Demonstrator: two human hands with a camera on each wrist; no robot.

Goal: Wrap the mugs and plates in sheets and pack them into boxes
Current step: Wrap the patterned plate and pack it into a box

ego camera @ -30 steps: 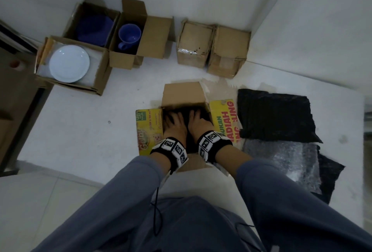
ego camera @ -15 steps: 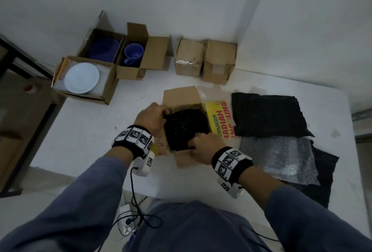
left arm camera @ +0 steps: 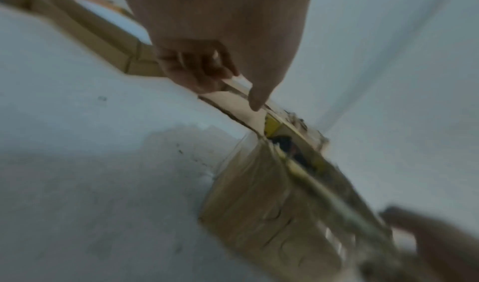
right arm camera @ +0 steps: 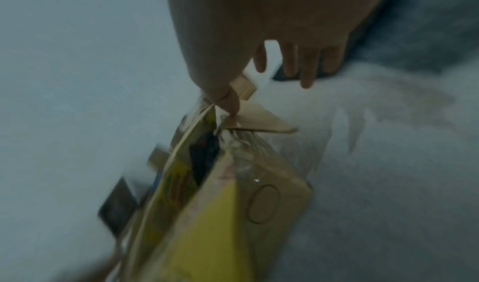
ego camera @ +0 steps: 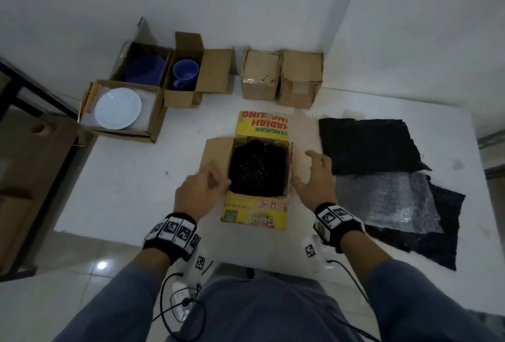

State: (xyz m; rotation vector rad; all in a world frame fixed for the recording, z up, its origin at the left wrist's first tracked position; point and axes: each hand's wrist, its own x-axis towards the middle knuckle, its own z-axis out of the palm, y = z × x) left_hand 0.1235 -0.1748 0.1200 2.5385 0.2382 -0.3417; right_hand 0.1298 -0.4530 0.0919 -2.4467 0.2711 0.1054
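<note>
The white table (ego camera: 131, 177) carries the open yellow box (ego camera: 255, 213) at its near centre. The black wrapped bundle (ego camera: 258, 169) fills the box cavity, between the two hands. The bundle surface is dark, crinkled and speckled.

The left hand (ego camera: 200, 194) is just beside the left flap (ego camera: 216, 155); in the left wrist view the thumb touches this flap and the other fingers curl loosely, but blur hides whether they grip.

The right hand (ego camera: 314, 180) is at the box's right wall, fingers spread and nearly straight, holding nothing. In the right wrist view its thumb touches the box's edge.
</note>
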